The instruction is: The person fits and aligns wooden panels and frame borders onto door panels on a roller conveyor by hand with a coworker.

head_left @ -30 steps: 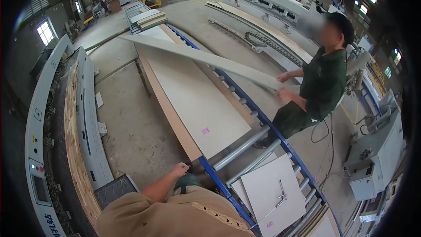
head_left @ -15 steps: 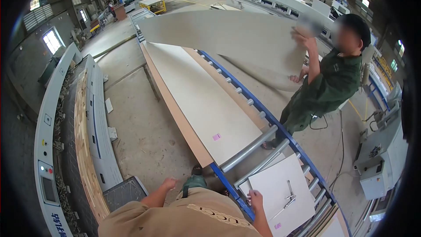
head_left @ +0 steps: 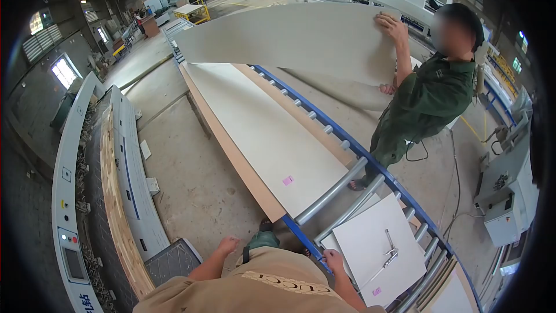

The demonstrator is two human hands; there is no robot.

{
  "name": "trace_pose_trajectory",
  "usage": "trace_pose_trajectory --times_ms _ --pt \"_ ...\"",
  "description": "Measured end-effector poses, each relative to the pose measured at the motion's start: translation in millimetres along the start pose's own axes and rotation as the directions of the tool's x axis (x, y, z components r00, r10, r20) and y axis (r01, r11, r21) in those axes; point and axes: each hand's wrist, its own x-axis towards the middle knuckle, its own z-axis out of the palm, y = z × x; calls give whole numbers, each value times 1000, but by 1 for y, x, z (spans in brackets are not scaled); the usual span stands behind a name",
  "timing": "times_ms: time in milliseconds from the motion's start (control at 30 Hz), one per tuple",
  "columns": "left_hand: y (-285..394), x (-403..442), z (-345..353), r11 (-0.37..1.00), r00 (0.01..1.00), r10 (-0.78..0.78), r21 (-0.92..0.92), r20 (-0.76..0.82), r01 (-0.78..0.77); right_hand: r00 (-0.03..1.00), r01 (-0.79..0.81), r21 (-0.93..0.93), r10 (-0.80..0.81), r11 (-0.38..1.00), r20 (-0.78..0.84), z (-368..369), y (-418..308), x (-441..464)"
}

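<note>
My left hand hangs in the air beside my hip, its fingers loosely bent and nothing visible in them. My right hand is at the near left edge of a white square panel, with curled fingers; whether they grip anything is hidden. The panel lies on the rollers. On top of it rest a metal tool that looks like a caliper and a pink label. Ahead, a long white board with another pink label lies over a brown board.
Across the blue-framed conveyor, a co-worker in dark green holds up a large bowed grey sheet. A long machine with a control screen runs along my left. A grey cabinet stands at right.
The co-worker's raised hand and the near end of the grey sheet have moved up and slightly left. My view has shifted slightly. My right hand stays at the panel's edge.
</note>
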Motion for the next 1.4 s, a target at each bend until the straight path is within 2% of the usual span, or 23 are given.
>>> trace_pose_trajectory --times_ms 100,200,233,300,367,500,567,767,1033,1267,1400 --pt "-3 1 3 999 996 32 28 -82 -29 999 -46 7 46 999 12 -3 9 -7" --pt "-15 22 3 997 998 60 -43 8 -59 996 -83 40 84 996 -41 -10 5 -20" --pt "-31 35 2 953 965 260 150 41 -263 996 -66 -4 66 998 -68 -16 5 -24" --pt "-18 43 1 912 936 342 209 81 -352 995 -42 -99 32 994 -95 -20 6 -24" --pt "-10 28 11 995 996 89 -36 26 -88 994 -51 -46 46 998 -101 -24 12 -19" --pt "4 23 14 987 990 130 89 45 -134 992 -39 1 39 999 -121 -29 7 -22" --pt "14 21 14 966 981 179 178 69 -189 990 -23 16 25 1000 -135 -25 29 -12" --pt "25 16 19 980 986 168 113 -10 -166 990 -66 36 70 997 -122 -20 52 -14" --pt "32 11 22 983 990 140 118 20 -142 982 -172 19 173 985 -76 -25 65 -24" --pt "23 20 22 991 994 109 75 33 -111 978 -158 100 169 982 -122 -32 78 -26" --pt "13 27 23 975 982 187 116 33 -189 974 -175 61 182 983 -137 -37 75 -30"
